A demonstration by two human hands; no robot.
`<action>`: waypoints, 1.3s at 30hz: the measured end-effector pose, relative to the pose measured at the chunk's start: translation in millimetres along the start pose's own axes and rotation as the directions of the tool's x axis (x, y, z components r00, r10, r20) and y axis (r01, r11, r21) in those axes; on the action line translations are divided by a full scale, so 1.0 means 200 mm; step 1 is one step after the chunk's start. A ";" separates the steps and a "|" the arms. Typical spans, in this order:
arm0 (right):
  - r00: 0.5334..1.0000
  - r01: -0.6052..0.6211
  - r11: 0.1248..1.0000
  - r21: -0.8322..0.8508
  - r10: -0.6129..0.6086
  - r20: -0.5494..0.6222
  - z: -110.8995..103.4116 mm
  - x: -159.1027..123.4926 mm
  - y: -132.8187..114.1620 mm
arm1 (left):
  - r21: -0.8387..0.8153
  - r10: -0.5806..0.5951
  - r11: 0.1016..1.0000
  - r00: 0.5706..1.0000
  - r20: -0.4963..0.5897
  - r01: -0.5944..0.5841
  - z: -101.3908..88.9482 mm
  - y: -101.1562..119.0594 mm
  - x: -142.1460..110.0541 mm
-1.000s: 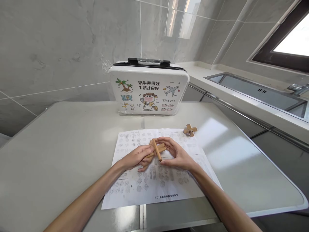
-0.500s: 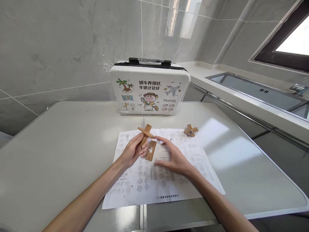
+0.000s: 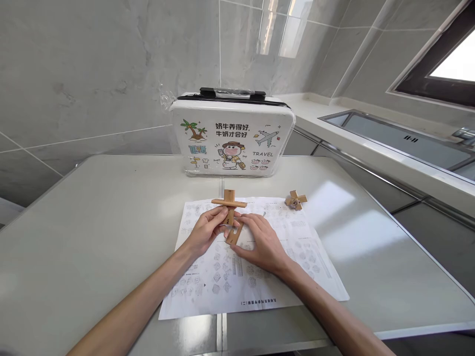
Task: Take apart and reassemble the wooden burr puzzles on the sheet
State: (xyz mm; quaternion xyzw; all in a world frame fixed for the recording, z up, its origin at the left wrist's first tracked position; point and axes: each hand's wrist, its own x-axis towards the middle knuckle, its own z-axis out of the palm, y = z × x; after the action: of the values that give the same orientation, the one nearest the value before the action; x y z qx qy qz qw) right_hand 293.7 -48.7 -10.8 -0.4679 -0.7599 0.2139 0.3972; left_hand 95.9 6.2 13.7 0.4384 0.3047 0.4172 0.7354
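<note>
My left hand (image 3: 208, 228) pinches two wooden puzzle pieces (image 3: 229, 201) that are joined in a cross, one upright and one lying across it. Just below them, my right hand (image 3: 261, 242) has its thumb and fingers at the two ends of a flat wooden puzzle piece with a cut-out slot (image 3: 234, 234). This slotted piece is tilted, and fingers hide part of it. Under both hands lies a printed sheet (image 3: 274, 289) with small diagrams.
Near the sheet's far right corner sits another small wooden cross-shaped puzzle (image 3: 296, 200). A white cartoon-printed case (image 3: 232, 143) in clear plastic stands at the back of the grey table (image 3: 111, 212). To the right is a counter with a sink (image 3: 401, 141).
My right hand has moved left and closed on the slotted piece, which is now tilted up from the sheet. My left hand has turned the joined pieces more upright.
</note>
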 end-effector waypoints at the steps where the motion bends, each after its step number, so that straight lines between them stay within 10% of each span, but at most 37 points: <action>1: 0.998 -0.047 0.998 0.035 0.049 -0.044 -0.01 0.01 -0.01 | 0.008 0.001 1.000 1.000 -0.001 -0.001 0.00 0.00 0.00; 8: 0.855 -0.378 0.678 0.631 0.516 -0.043 -0.11 0.04 0.00 | 0.073 0.024 0.997 0.999 -0.035 -0.022 0.00 0.00 0.00; 16: 0.893 -0.234 0.351 0.907 0.447 0.058 -0.08 0.06 0.03 | 0.209 0.031 0.977 0.999 0.023 -0.035 0.01 -0.02 -0.01; 34: 0.925 -0.289 0.551 0.783 0.373 0.079 -0.09 0.02 -0.03 | 0.498 0.106 0.865 0.992 -0.063 -0.061 0.10 -0.01 -0.05; 39: 0.895 -0.318 0.478 0.819 0.435 0.093 -0.07 0.02 -0.02 | 0.495 0.113 0.863 0.994 0.002 -0.099 0.11 -0.04 -0.06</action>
State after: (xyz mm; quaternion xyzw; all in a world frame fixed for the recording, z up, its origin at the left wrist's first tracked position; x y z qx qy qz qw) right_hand 302.2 -48.5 2.9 -0.3984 -0.4247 0.5913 0.5579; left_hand 111.0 -14.5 16.8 0.6224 0.3867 0.3710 0.5705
